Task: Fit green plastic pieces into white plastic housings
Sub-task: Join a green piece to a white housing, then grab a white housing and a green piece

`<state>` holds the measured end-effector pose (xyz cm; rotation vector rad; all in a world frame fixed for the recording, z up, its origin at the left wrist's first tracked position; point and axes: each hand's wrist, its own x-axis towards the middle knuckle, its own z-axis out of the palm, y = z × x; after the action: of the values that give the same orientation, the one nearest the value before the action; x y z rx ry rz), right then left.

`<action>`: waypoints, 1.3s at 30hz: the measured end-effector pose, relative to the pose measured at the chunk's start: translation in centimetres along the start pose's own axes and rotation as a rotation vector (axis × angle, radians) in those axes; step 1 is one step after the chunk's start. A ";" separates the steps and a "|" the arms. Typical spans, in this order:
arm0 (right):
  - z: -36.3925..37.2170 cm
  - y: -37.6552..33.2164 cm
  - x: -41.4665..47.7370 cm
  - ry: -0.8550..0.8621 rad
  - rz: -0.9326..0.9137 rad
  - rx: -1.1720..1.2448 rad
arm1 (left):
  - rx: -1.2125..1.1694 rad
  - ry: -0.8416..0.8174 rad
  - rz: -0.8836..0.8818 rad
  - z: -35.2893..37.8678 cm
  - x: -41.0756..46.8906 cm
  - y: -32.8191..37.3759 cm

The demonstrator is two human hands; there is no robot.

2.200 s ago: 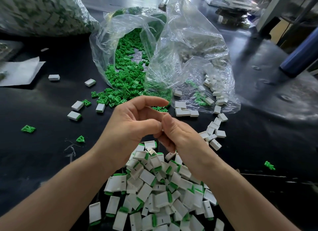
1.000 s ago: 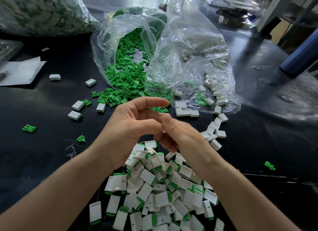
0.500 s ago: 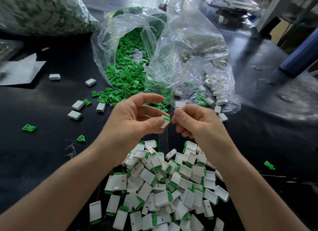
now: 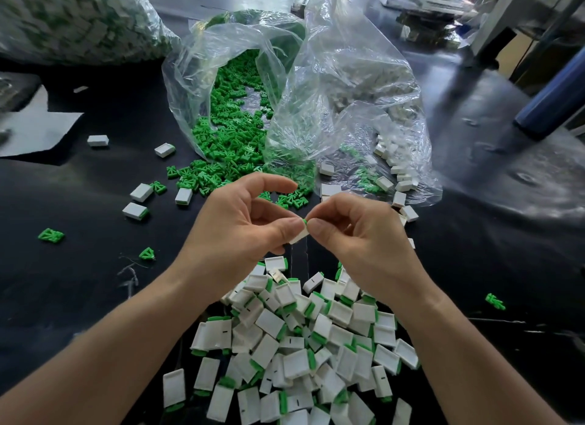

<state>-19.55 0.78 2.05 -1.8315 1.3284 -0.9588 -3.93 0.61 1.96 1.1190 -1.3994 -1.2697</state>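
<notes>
My left hand (image 4: 240,222) pinches a small white housing (image 4: 299,235) with a green piece (image 4: 305,221) showing at its top end. My right hand (image 4: 357,231) meets it from the right, thumb and forefinger pinched on that green end. Both hands hover above a heap of white housings with green inserts (image 4: 300,345) at the near edge. Loose green pieces (image 4: 228,146) spill from a clear bag (image 4: 202,63) behind the hands. Empty white housings (image 4: 395,168) lie in a second clear bag (image 4: 357,85) on the right.
The black table (image 4: 79,282) carries stray white housings (image 4: 139,192) and green pieces (image 4: 50,235) on the left. A large filled bag (image 4: 69,19) sits far left, white paper (image 4: 38,130) beside it. One green piece (image 4: 495,301) lies at right; a blue cylinder (image 4: 550,98) stands far right.
The hands rose from the heap and parted slightly, the left one bringing up a white housing with a green end. Now the right fingers have closed in on that green end.
</notes>
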 end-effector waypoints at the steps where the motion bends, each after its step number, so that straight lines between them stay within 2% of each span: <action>1: 0.0 0.0 0.0 -0.012 0.016 -0.026 | 0.025 -0.008 0.009 0.0 0.0 0.0; 9: 0.9 -0.2 -0.4 -0.075 0.072 -0.237 | 0.149 -0.035 0.037 -0.2 0.0 -0.2; 16: 0.7 0.1 -0.2 -0.100 0.115 -0.162 | 0.147 -0.046 0.022 -0.3 0.0 0.0; 19: 0.0 0.2 0.2 -0.012 0.159 -0.006 | 0.109 -0.033 -0.016 -0.4 0.0 0.1; 21: -0.6 0.5 0.5 0.078 0.193 0.016 | 0.087 -0.041 -0.035 -0.4 -0.1 0.3; 27: -2.4 2.8 1.5 0.258 0.233 -0.275 | 0.085 -0.336 -0.064 -0.2 -0.8 0.8; 32: -3.1 4.6 2.1 0.273 0.267 -0.477 | 0.072 -0.190 -0.075 -0.2 -0.4 0.4; 39: -2.3 5.5 2.5 0.154 0.272 -0.676 | 0.042 -0.093 -0.107 -0.3 -0.2 0.3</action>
<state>-23.59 -3.23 -1.05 -1.9896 2.1221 -0.5427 -3.66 0.78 2.30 1.1899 -1.4565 -1.3898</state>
